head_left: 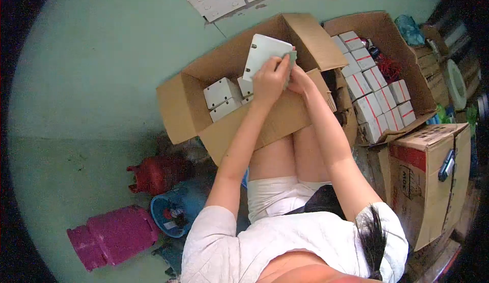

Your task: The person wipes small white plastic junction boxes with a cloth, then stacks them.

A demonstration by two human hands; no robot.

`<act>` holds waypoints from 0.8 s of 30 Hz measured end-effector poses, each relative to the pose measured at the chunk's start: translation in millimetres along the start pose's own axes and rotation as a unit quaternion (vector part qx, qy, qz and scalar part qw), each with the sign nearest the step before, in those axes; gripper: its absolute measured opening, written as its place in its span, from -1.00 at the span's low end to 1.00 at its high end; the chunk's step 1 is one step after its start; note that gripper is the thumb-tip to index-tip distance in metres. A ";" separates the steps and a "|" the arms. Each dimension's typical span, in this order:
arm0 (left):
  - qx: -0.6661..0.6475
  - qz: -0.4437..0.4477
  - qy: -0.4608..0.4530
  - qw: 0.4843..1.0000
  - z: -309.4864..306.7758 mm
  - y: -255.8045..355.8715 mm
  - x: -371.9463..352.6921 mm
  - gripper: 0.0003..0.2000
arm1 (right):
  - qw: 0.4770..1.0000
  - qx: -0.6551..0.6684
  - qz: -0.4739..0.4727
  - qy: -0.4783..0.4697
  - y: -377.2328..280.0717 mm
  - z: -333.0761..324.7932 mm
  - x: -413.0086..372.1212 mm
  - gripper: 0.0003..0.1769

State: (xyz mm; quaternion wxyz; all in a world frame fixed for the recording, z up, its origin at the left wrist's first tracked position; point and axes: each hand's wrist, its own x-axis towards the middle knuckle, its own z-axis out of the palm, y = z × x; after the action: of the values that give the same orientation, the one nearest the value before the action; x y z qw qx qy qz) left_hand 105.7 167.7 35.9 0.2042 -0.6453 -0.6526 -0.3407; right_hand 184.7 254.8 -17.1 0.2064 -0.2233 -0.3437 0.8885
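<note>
A white box with dark slots along one edge [264,49] is held up over the open cardboard carton [224,148]. My left hand [271,78] is closed, its fingers bent across the box's lower right part. My right hand [299,81] grips the same box from its right side, close beside the left, with its fingers partly hidden. A small grey-green patch [292,58] shows by the fingertips; I cannot tell whether it is a separate piece. Inside the carton, below and left of my hands, sit several similar white boxes [220,93].
To the right, another carton [425,87] holds rows of small white boxes with red stripes [374,78] and red wire [389,69]. A closed carton [407,186] carries a small dark device [446,166]. At left lie a magenta cylinder [114,237], a red cylinder [160,175] and a blue bucket [159,217].
</note>
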 end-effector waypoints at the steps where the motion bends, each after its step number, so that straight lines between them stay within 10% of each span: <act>1: 0.023 -0.016 0.004 1.000 -4.0 -4.2 3.0 -0.78 | 1.000 -0.001 0.003 0.001 -0.6 2.9 -1.0 0.01; 5: 0.080 -0.180 0.078 0.977 -18.4 -22.1 21.2 -0.80 | 0.992 0.076 -0.028 -0.097 -6.6 14.8 -0.9 -0.03; 14: 0.033 -0.035 0.016 0.999 -15.4 -11.5 15.8 -0.79 | 0.999 0.038 -0.031 -0.006 -20.6 32.3 -23.7 -0.02; 18: 0.047 -0.286 0.028 0.957 -27.3 -65.6 10.3 -0.73 | 0.988 0.070 -0.038 -0.129 -5.8 14.1 -0.1 0.02; 24: 0.015 -0.340 0.015 0.940 -52.0 -73.3 -49.8 -0.73 | 0.980 0.147 -0.057 -0.124 -6.2 7.8 -7.4 -0.05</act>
State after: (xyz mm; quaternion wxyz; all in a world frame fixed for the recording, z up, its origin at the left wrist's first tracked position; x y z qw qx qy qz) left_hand 28.9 100.7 23.1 0.0959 -0.3770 -0.8351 -0.3890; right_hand 187.9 251.1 -5.7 0.2430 -0.0592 -0.2440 0.9370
